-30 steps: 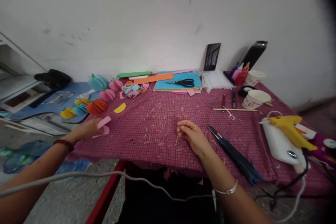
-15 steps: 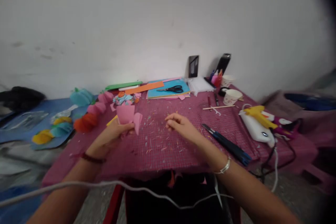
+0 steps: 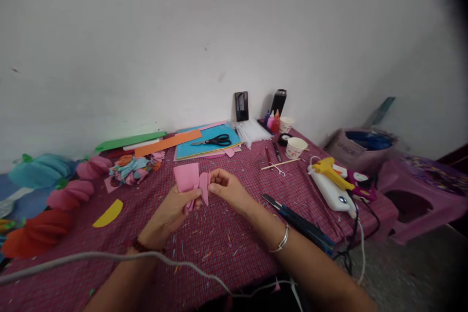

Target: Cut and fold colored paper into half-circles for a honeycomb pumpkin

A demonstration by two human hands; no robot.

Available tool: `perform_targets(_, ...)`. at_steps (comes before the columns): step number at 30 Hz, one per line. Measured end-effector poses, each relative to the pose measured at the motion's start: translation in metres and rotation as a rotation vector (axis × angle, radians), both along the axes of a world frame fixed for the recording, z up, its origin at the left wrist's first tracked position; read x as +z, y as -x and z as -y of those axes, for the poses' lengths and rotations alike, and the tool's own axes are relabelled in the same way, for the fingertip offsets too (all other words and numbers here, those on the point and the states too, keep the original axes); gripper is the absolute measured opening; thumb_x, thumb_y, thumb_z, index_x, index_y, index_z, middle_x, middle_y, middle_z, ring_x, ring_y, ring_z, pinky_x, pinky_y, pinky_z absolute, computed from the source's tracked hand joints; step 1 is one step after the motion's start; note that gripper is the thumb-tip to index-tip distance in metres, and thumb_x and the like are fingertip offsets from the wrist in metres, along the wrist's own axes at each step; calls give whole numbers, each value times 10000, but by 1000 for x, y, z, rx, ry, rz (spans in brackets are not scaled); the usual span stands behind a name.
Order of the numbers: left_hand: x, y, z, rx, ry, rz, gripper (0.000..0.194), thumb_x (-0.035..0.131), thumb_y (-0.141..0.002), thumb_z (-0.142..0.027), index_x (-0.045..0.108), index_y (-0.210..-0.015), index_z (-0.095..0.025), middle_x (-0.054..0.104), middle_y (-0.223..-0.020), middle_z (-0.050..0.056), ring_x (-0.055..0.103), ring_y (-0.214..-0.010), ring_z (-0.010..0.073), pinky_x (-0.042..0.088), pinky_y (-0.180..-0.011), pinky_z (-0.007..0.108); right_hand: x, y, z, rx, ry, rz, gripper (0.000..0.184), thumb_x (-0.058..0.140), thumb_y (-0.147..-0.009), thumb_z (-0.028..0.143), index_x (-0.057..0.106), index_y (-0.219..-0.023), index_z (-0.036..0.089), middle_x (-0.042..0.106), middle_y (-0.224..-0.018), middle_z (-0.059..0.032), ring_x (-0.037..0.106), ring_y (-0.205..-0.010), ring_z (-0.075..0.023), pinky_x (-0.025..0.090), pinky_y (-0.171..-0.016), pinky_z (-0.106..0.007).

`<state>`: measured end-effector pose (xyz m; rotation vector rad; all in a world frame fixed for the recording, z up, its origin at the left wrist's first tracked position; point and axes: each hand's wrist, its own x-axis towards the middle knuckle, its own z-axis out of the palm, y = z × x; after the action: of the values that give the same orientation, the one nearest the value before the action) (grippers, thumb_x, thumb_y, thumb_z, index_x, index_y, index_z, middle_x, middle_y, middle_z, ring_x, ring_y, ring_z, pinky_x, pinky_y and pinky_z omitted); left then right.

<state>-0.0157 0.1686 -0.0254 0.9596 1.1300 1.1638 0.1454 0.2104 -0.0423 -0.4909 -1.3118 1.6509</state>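
My left hand (image 3: 179, 207) is closed around folded pink paper (image 3: 187, 177), thumb on top. A flat squarish part stands up from the grip, and a smaller folded flap leans to the right. At that flap's right edge my right hand (image 3: 226, 189) pinches with thumb and fingertips; the exact contact is partly hidden by the fingers. Both hands are above the checked red tablecloth (image 3: 234, 234), which is strewn with small paper scraps. A yellow paper half-disc (image 3: 108, 213) lies to the left of my left hand.
Paper pumpkins (image 3: 71, 195) stand at the left beside a scrap pile (image 3: 135, 168). Scissors (image 3: 212, 140) rest on blue paper sheets (image 3: 193, 148) at the back. To the right are a utility knife (image 3: 300, 224), a paper cup (image 3: 295, 147) and a yellow glue gun (image 3: 332, 173). A white cable (image 3: 157, 255) crosses in front.
My right hand has come up to the pink paper in my left hand and meets its edge. The view has shifted to the right, and the yellow piece beside my left hand is now uncovered.
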Motion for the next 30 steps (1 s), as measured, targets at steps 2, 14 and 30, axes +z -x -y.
perform_targets(2, -6, 3, -3, -3, 18, 8, 212, 781, -597, -280, 621, -569, -144, 587, -495, -11, 502, -457, 93, 368, -464, 206, -3, 3, -2, 2, 8, 7, 406, 815, -651, 480, 574, -811, 195, 574, -711, 47, 524, -642, -98, 423, -665, -253)
perform_targets(14, -34, 10, -3, -28, 122, 227, 220, 807, -580, -309, 668, -607, -142, 632, -566, 14, 556, -530, 129, 458, -555, 262, -16, 8, 2, 110, 159, 15, 366, 781, -687, 508, 595, -738, 196, 641, -660, 22, 596, -610, -137, 474, -653, -293)
perform_targets(30, -50, 7, -6, -74, 208, 285, 254, 849, -565, -337, 684, -649, -164, 618, -572, -1, 525, -498, 111, 433, -508, 238, -16, 3, -1, 82, 256, 92, 342, 756, -702, 473, 552, -687, 199, 595, -623, 36, 556, -578, -120, 453, -628, -278)
